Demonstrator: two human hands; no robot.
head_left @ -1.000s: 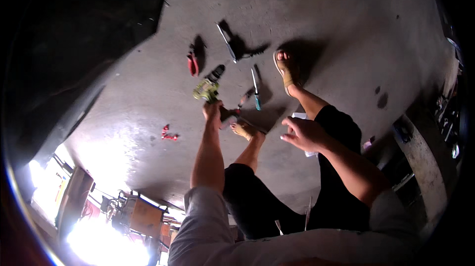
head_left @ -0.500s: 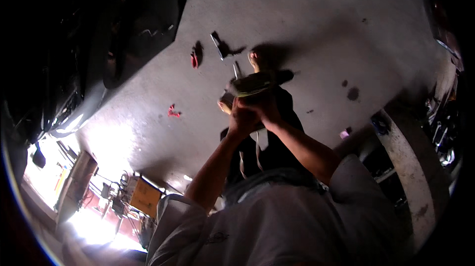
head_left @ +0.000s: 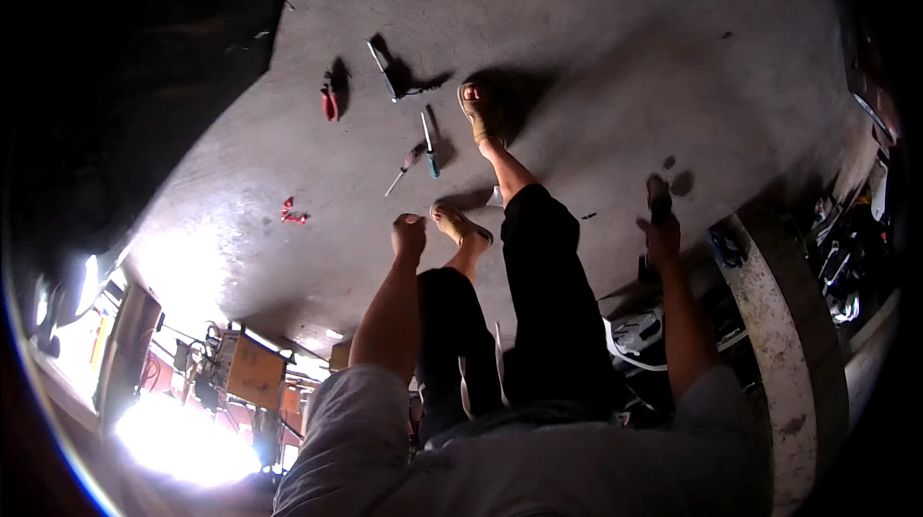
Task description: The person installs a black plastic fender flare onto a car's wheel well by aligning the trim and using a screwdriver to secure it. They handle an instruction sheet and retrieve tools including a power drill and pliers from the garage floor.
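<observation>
The right hand (head_left: 663, 240), the nearer one, had its fingers wrapped on a dark tool (head_left: 659, 200) jutting toward 12 o'clock, long axis roughly 12-to-6, while the left hand (head_left: 409, 237), well off at 9 o'clock, had fingers curled together, no object visible.

Strong light pours in from the lower left, where a glaring white patch burns out all detail and a pale sheen spreads over the nearby floor (head_left: 577, 26). The rest is dim: the large dark shape (head_left: 135, 55) at upper left sinks almost to black, and the right hand (head_left: 661, 242) and the dark tool (head_left: 659, 200) in it lie in gloom. Shadows fall to the right of the pliers (head_left: 330, 103) and sandalled foot (head_left: 480, 113). Fisheye curvature bends the margins, a blue-violet fringe lines the lower-left rim, and blackness rounds the corners.
</observation>
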